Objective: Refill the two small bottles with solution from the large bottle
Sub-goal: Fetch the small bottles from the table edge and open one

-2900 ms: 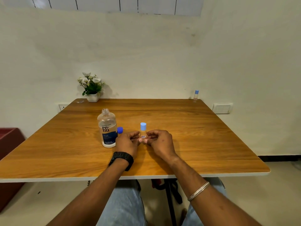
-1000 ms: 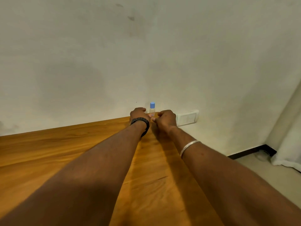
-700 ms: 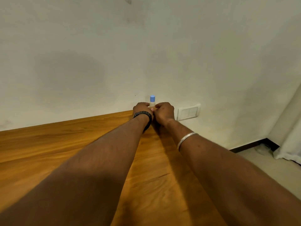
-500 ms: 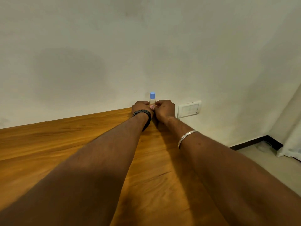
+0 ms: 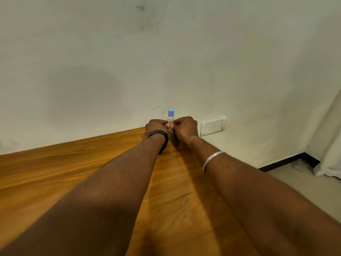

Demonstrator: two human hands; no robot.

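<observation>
A small clear bottle [image 5: 170, 117] with a light blue cap stands upright at the far right corner of the wooden table [image 5: 55, 169], close to the wall. Both arms are stretched out to it. My left hand [image 5: 156, 126] and my right hand [image 5: 185, 127] pinch the bottle's lower body from either side with curled fingertips. Only the cap and shoulder of the bottle show above the fingers. The large bottle and the other small bottle are out of view.
A white wall switch plate [image 5: 213, 126] sits just right of my right hand, beyond the table's edge. Pale wall runs right behind the bottle. Floor and a white curtain [image 5: 330, 159] lie at the right.
Earlier both hands held a small bottle at the table's middle beside the large bottle. Now both reach the far corner and have closed in on the small bottle there; over the last second they hardly moved.
</observation>
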